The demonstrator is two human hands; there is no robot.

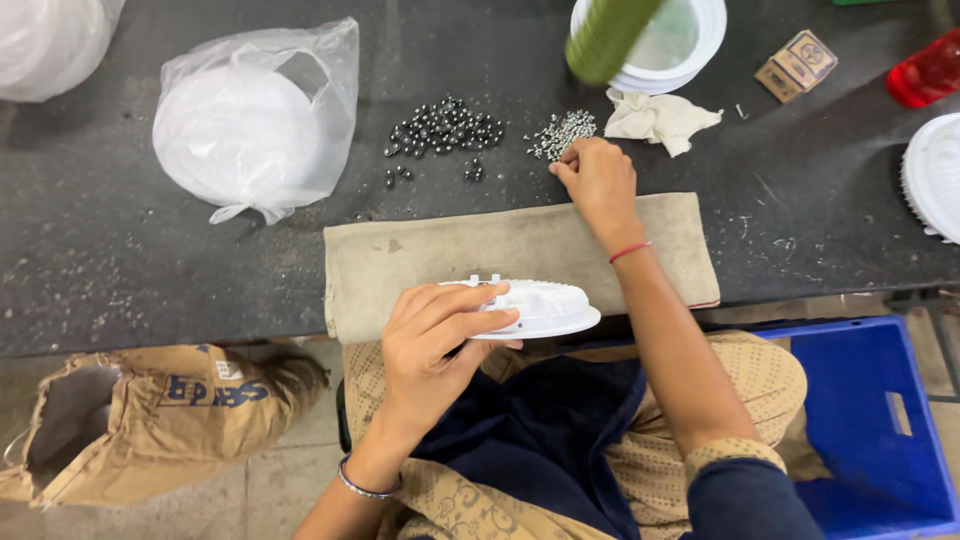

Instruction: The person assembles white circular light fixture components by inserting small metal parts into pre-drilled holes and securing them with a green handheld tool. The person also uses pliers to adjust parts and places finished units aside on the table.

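Head view, single frame. Left hand (pixel 440 345) grips a round white plastic disc with ribbed rim (pixel 545 308), fingers wrapped over its near-left edge; disc held level, just above the front edge of a beige cloth mat (pixel 450 255) spread on the dark grey worktable (pixel 120 240). Right hand (pixel 598 178) reaches past the mat's far edge, fingertips pinched together at a small heap of tiny silver metal pieces (pixel 562 133); whether a piece is actually held cannot be told.

Surroundings: a scatter of dark round metal balls (pixel 445 130) lies just left of the silver heap, a few strays nearer the mat. A crumpled white rag (pixel 660 120) sits just right of the heap. Beyond it, a stack of white round discs (pixel 690 45), partly blocked by a blurred green cylindrical object (pixel 605 38) close to the camera. Small brown cardboard box (pixel 797 65) right of the stack; red plastic item (pixel 928 70) at far right. Clear plastic bag of white discs (pixel 250 130) at left on the table. Below the table: brown paper sack (pixel 150 415) left, blue plastic crate (pixel 880 420) right.
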